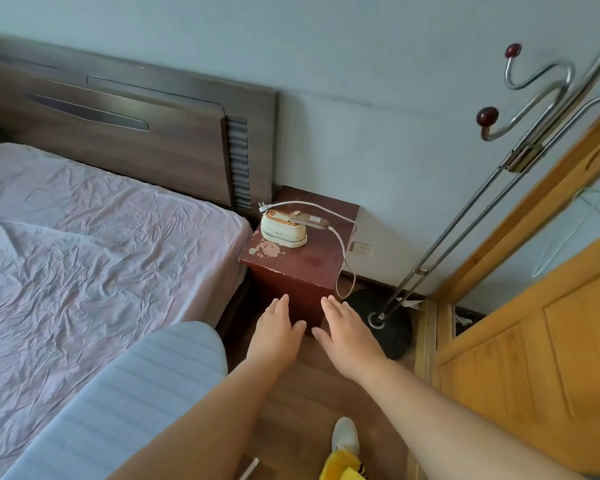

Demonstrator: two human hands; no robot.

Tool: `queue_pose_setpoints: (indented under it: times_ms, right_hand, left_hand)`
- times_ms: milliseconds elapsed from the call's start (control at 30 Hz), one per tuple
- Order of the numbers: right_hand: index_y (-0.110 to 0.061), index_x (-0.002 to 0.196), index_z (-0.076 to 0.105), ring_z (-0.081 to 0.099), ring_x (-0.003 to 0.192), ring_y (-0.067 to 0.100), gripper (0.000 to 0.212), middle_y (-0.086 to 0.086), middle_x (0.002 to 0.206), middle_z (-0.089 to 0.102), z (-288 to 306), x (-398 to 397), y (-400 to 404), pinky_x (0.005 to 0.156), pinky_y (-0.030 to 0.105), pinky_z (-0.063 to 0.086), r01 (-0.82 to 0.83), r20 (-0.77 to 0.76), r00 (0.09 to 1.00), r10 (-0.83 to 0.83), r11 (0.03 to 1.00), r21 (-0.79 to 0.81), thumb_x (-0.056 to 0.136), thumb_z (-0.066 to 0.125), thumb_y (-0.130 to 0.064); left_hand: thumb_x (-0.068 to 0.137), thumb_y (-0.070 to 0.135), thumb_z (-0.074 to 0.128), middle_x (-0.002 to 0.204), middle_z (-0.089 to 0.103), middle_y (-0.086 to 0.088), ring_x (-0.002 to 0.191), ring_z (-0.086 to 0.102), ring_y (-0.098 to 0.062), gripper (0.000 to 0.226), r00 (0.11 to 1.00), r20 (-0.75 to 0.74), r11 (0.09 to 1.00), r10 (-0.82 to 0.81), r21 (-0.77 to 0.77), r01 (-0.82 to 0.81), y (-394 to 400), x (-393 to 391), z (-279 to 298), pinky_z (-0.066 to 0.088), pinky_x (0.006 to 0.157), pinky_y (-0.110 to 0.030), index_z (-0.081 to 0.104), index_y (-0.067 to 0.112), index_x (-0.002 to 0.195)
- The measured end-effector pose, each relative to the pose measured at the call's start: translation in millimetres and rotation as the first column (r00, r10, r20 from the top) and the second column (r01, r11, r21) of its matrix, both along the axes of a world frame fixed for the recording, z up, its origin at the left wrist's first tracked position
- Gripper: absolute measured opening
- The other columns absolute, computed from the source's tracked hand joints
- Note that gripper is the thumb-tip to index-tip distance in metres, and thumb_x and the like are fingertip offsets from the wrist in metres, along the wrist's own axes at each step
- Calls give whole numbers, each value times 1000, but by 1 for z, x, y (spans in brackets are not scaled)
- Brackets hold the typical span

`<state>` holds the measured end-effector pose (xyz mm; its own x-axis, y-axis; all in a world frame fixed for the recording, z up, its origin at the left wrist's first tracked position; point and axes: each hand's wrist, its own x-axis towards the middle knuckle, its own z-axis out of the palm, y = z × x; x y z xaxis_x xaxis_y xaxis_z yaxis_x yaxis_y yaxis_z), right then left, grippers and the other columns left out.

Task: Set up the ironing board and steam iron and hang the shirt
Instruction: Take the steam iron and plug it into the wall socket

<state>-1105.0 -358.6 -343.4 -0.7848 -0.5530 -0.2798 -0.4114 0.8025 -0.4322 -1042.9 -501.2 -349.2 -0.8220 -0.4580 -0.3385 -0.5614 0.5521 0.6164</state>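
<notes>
A small cream steam iron (pixel 284 231) lies on a dark red bedside cabinet (pixel 302 268), its white cord (pixel 343 251) looping off the right side, the plug resting on top near the bed. The ironing board (pixel 125 403), covered in pale striped cloth, stands at the lower left beside the bed. My left hand (pixel 276 332) and my right hand (pixel 349 332) reach forward side by side, palms down, fingers spread, holding nothing, in front of the cabinet and below the iron. No shirt is in view.
A bed (pixel 84 254) with a wrinkled pink sheet and dark headboard fills the left. A metal coat stand (pixel 465 220) with hooks rises from a black base at right. A wall socket (pixel 361 250) sits low. An orange wooden door (pixel 534 358) stands open at right.
</notes>
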Motion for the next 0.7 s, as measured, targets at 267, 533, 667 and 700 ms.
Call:
queue_pose_setpoints:
  times_ms: [267, 533, 667, 700]
  right_hand:
    - [-23, 158, 24, 29, 149, 19, 61, -1, 162, 31, 20, -119, 16, 115, 39, 35, 105, 42, 994, -100, 987, -118, 103, 41, -46]
    - [-24, 157, 26, 34, 147, 19, 59, 0, 161, 33, 18, -157, 1, 112, 36, 39, 102, 105, 991, -86, 983, -153, 104, 39, -46]
    - [-25, 156, 27, 36, 147, 19, 59, 0, 161, 35, 12, -170, -10, 111, 36, 41, 114, 131, 987, -96, 984, -137, 103, 40, -47]
    - [-25, 156, 27, 36, 146, 20, 59, 0, 161, 35, 12, -173, -13, 111, 37, 41, 115, 133, 986, -97, 984, -134, 103, 40, -47]
  left_hand:
    - [99, 42, 51, 158, 36, -1, 142, 40, -21, 64, 969, -17, 962, 248, 121, -245, 29, -100, 28, 41, 112, -38, 26, 24, 155]
    - [100, 41, 50, 159, 35, -1, 142, 40, -21, 62, 930, -10, 919, 367, 159, -361, 33, -138, 36, 41, 109, -34, 26, 23, 155]
    - [100, 41, 50, 157, 38, -2, 140, 43, -20, 61, 926, -20, 913, 377, 179, -368, 23, -153, 34, 41, 107, -33, 28, 24, 155]
    - [100, 41, 50, 157, 38, -2, 139, 44, -20, 61, 925, -20, 911, 379, 183, -369, 20, -156, 33, 41, 107, -33, 28, 24, 154]
